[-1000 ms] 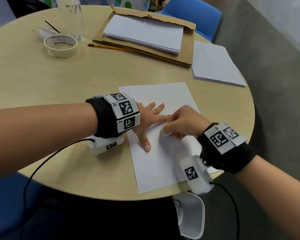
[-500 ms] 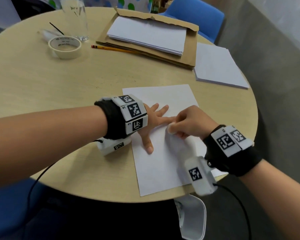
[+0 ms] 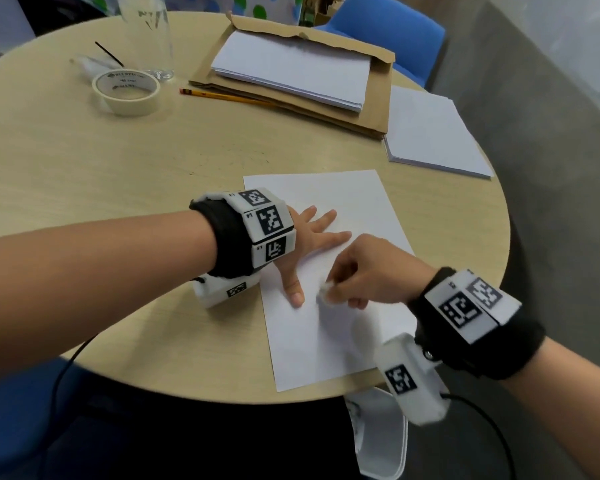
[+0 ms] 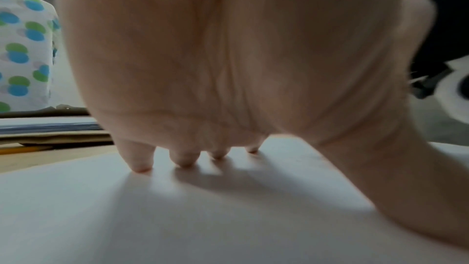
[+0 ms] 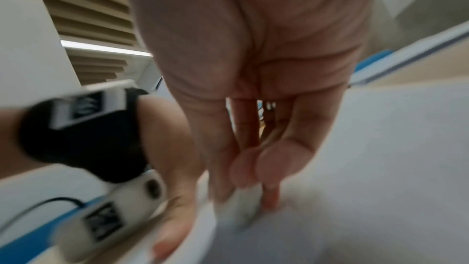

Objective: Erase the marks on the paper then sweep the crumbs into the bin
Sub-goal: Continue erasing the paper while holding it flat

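Nearest the person, below the table's near edge, a white bin (image 3: 383, 441) is seen on the floor. Just above it a sheet of paper (image 3: 326, 341) lies on the round wooden table (image 3: 118, 174), its near corner reaching the table's edge.

A small white eraser (image 3: 326, 291) is pinched between the thumb and fingertips of the right hand (image 3: 371, 271) and is held down against the paper, near the middle of the sheet. In the right wrist view the eraser (image 5: 241, 204) is blurred, but the curled fingers (image 5: 269, 158) are seen closed round it, with its lower end on the paper (image 5: 380, 168). No marks or crumbs can be made out on the sheet.

Just beside it, the left hand (image 3: 309, 244) is laid flat on the sheet, fingers spread and straight, thumb pointing toward the person. In the left wrist view the fingertips (image 4: 140, 166) are seen pressed on the paper (image 4: 177, 218).

Farther back, a pencil (image 3: 222, 96) lies beside a brown envelope (image 3: 378, 109) bearing a stack of white sheets (image 3: 291, 67). A second stack of sheets (image 3: 430, 133) rests at the right edge. At the far left, a roll of tape (image 3: 126, 91) sits just in front of a clear glass (image 3: 146, 32).
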`<move>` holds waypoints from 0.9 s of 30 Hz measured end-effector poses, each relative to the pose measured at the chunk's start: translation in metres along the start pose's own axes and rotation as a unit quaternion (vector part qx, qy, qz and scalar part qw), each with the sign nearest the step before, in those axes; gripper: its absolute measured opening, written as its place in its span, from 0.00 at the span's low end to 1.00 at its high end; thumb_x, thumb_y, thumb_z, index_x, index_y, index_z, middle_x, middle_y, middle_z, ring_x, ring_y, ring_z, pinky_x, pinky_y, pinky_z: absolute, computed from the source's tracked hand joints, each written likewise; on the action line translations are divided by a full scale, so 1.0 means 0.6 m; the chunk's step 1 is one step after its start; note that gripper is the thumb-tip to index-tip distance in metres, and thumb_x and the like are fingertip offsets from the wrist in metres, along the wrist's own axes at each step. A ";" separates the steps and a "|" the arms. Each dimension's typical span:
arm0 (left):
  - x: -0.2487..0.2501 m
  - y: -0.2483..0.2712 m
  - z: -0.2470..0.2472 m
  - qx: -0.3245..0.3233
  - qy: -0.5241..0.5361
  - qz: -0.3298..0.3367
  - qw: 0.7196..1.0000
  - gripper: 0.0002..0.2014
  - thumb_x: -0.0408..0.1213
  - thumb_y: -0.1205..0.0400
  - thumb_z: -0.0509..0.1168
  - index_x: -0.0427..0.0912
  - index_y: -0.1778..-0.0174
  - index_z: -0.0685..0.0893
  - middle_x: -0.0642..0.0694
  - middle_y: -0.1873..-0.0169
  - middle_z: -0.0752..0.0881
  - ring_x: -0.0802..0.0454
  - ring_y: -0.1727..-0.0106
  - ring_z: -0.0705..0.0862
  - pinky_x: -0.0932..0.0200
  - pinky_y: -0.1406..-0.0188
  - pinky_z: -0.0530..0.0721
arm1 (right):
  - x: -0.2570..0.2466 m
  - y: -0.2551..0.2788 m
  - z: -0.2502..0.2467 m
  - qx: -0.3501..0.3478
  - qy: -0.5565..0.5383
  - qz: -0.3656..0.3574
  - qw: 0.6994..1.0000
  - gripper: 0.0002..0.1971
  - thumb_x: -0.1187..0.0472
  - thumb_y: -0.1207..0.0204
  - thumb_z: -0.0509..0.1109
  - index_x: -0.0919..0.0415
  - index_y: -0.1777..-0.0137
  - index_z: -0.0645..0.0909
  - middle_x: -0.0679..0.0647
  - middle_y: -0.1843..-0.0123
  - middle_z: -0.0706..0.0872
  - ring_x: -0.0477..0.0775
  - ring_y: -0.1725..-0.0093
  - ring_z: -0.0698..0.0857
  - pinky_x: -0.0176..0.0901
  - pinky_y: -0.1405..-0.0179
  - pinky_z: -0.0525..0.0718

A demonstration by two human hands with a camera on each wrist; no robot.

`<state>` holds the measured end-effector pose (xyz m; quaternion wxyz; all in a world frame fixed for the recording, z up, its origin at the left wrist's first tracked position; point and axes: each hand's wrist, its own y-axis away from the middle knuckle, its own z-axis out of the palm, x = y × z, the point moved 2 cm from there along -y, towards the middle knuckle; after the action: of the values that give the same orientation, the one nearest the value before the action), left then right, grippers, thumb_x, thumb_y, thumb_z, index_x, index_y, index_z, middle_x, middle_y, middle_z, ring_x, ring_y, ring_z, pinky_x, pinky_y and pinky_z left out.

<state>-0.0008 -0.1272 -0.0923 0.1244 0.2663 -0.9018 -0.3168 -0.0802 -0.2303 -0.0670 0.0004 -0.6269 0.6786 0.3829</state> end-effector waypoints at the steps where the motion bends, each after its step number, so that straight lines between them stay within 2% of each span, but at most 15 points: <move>1: 0.000 0.000 0.000 0.000 0.000 0.001 1.000 0.65 0.60 0.35 0.75 0.56 0.22 0.27 0.46 0.21 0.25 0.41 0.19 0.30 0.31 0.21 0.46 | -0.001 -0.008 -0.007 0.020 0.002 -0.003 1.000 0.05 0.64 0.35 0.76 0.58 0.70 0.84 0.45 0.83 0.80 0.36 0.84 0.77 0.24 0.78 0.75; 3: 0.000 0.000 0.001 0.005 -0.001 0.002 1.000 0.64 0.60 0.35 0.75 0.56 0.21 0.28 0.45 0.21 0.26 0.39 0.19 0.31 0.32 0.20 0.44 | -0.001 -0.027 -0.022 0.097 0.016 -0.021 0.995 0.06 0.62 0.34 0.76 0.57 0.69 0.84 0.45 0.80 0.80 0.36 0.82 0.78 0.25 0.76 0.74; 5: 0.000 0.001 0.003 0.010 0.002 0.004 1.000 0.64 0.60 0.35 0.75 0.55 0.21 0.28 0.45 0.21 0.26 0.39 0.18 0.31 0.33 0.20 0.43 | -0.001 -0.028 -0.021 0.140 0.054 -0.059 0.987 0.02 0.61 0.31 0.74 0.59 0.61 0.87 0.46 0.74 0.80 0.39 0.75 0.77 0.30 0.71 0.72; 6: 0.000 0.002 0.002 0.013 0.002 0.003 1.000 0.64 0.60 0.35 0.75 0.55 0.21 0.28 0.46 0.20 0.27 0.40 0.18 0.32 0.33 0.20 0.43 | 0.000 -0.019 -0.015 0.136 0.086 -0.089 0.983 0.04 0.62 0.29 0.73 0.60 0.57 0.88 0.46 0.72 0.78 0.40 0.72 0.75 0.33 0.69 0.71; 8: 0.000 0.004 0.001 0.014 0.001 0.000 1.000 0.65 0.60 0.35 0.75 0.54 0.21 0.28 0.47 0.20 0.27 0.41 0.18 0.32 0.34 0.20 0.43 | 0.007 0.007 0.001 0.072 0.163 -0.143 0.974 0.06 0.63 0.27 0.71 0.62 0.53 0.88 0.47 0.69 0.75 0.43 0.69 0.73 0.34 0.64 0.70; 10: -0.001 0.004 0.001 0.013 0.002 -0.004 1.000 0.65 0.61 0.35 0.74 0.53 0.21 0.27 0.48 0.20 0.27 0.43 0.18 0.32 0.35 0.19 0.42 | 0.012 0.024 0.008 0.002 0.235 -0.167 0.958 0.08 0.62 0.25 0.69 0.60 0.50 0.87 0.49 0.64 0.75 0.50 0.63 0.74 0.37 0.57 0.73; 11: 0.000 0.004 0.001 0.013 0.004 -0.004 1.000 0.65 0.61 0.35 0.74 0.52 0.21 0.27 0.49 0.20 0.27 0.43 0.18 0.32 0.36 0.19 0.42 | 0.009 0.025 0.007 -0.009 0.258 -0.172 0.951 0.08 0.62 0.25 0.68 0.59 0.48 0.87 0.50 0.61 0.76 0.52 0.59 0.76 0.41 0.53 0.75; 12: 0.000 0.004 0.001 0.014 0.006 -0.002 1.000 0.65 0.60 0.35 0.74 0.52 0.21 0.28 0.48 0.20 0.27 0.43 0.18 0.32 0.36 0.19 0.42 | 0.002 0.019 0.005 0.002 0.273 -0.175 0.946 0.09 0.63 0.24 0.67 0.58 0.48 0.86 0.50 0.58 0.78 0.54 0.56 0.78 0.44 0.52 0.77; 15: 0.002 0.009 0.003 0.027 0.029 0.009 0.999 0.59 0.58 0.33 0.75 0.55 0.18 0.38 0.49 0.19 0.29 0.44 0.18 0.31 0.37 0.19 0.41 | -0.023 -0.011 0.003 0.091 0.296 -0.202 0.929 0.10 0.63 0.23 0.65 0.53 0.46 0.86 0.47 0.42 0.83 0.54 0.44 0.81 0.40 0.58 0.73; 16: 0.001 0.010 0.004 0.031 0.038 0.003 0.999 0.59 0.58 0.33 0.75 0.54 0.18 0.38 0.50 0.19 0.29 0.46 0.18 0.31 0.39 0.18 0.39 | -0.027 -0.017 0.006 0.106 0.304 -0.211 0.923 0.11 0.63 0.22 0.65 0.52 0.45 0.85 0.46 0.40 0.83 0.53 0.42 0.81 0.39 0.58 0.72; 18: 0.000 0.010 0.005 0.031 0.030 -0.005 0.999 0.63 0.58 0.34 0.75 0.51 0.19 0.32 0.51 0.20 0.29 0.46 0.18 0.31 0.40 0.18 0.39 | -0.019 -0.016 0.010 0.101 0.312 -0.220 0.919 0.11 0.62 0.21 0.64 0.54 0.43 0.84 0.47 0.39 0.83 0.54 0.42 0.81 0.40 0.58 0.73; 20: -0.003 0.007 0.005 0.023 0.016 -0.002 1.000 0.65 0.61 0.34 0.74 0.48 0.20 0.28 0.49 0.20 0.28 0.44 0.18 0.31 0.39 0.19 0.40 | -0.007 0.002 0.006 0.050 0.315 -0.212 0.924 0.11 0.60 0.21 0.64 0.53 0.42 0.83 0.47 0.40 0.82 0.54 0.43 0.81 0.42 0.55 0.77; 23: -0.005 0.004 0.004 0.018 0.020 -0.007 1.000 0.66 0.61 0.35 0.74 0.47 0.21 0.27 0.49 0.20 0.28 0.45 0.18 0.31 0.40 0.19 0.39 | -0.003 0.011 -0.011 -0.033 0.367 -0.189 0.910 0.12 0.56 0.21 0.65 0.47 0.39 0.82 0.45 0.42 0.82 0.52 0.43 0.81 0.46 0.48 0.80; 25: -0.002 0.007 0.003 0.019 0.019 0.001 1.000 0.63 0.60 0.34 0.74 0.49 0.19 0.32 0.48 0.20 0.28 0.45 0.18 0.30 0.41 0.20 0.38 | -0.015 -0.004 -0.017 -0.013 0.372 -0.184 0.910 0.12 0.56 0.21 0.65 0.47 0.40 0.83 0.45 0.41 0.84 0.52 0.42 0.81 0.44 0.49 0.79; 27: 0.002 0.009 0.002 0.028 0.024 0.019 0.999 0.56 0.58 0.31 0.74 0.52 0.17 0.43 0.47 0.19 0.29 0.44 0.19 0.29 0.42 0.20 0.37 | -0.024 -0.020 -0.011 0.050 0.349 -0.208 0.912 0.11 0.57 0.22 0.65 0.49 0.41 0.83 0.46 0.39 0.84 0.53 0.41 0.81 0.41 0.53 0.76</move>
<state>-0.0048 -0.1237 -0.0898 0.1450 0.2599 -0.9119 -0.2826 -0.0637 -0.2207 -0.0616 -0.1252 -0.8468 0.5077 0.0970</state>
